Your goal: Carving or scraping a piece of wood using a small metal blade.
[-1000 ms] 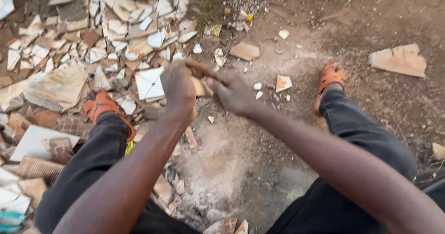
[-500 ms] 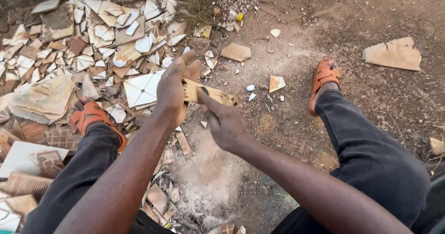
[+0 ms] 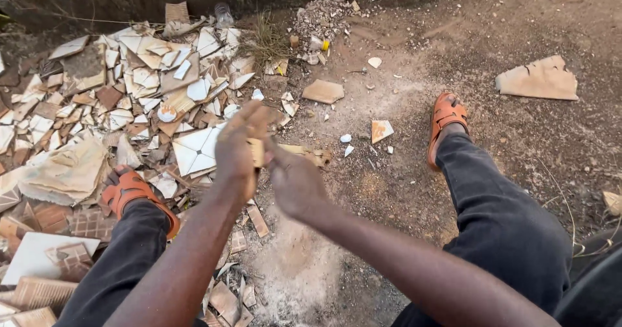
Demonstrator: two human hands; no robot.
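My left hand [image 3: 234, 151] is raised in front of me, shut on a tan broken tile piece [image 3: 258, 152]. My right hand [image 3: 295, 183] sits just right of it, back towards the camera, gripping the same piece from the other side. The piece's far end [image 3: 310, 153] sticks out past my right hand. Both hands hover above the dirt between my legs. The fingers under the piece are hidden.
A heap of broken tiles [image 3: 129, 87] fills the left, with a white diamond-lined tile [image 3: 197, 149] near my hands. My orange sandals [image 3: 133, 191] [image 3: 446, 116] flank a pale dust patch [image 3: 298, 262]. A flat slab [image 3: 538, 79] lies far right, rubble [image 3: 321, 19] at the back.
The view has tilted, showing more of the back wall. My hands have closed together over the tile piece, and the right hand has moved up against the left.
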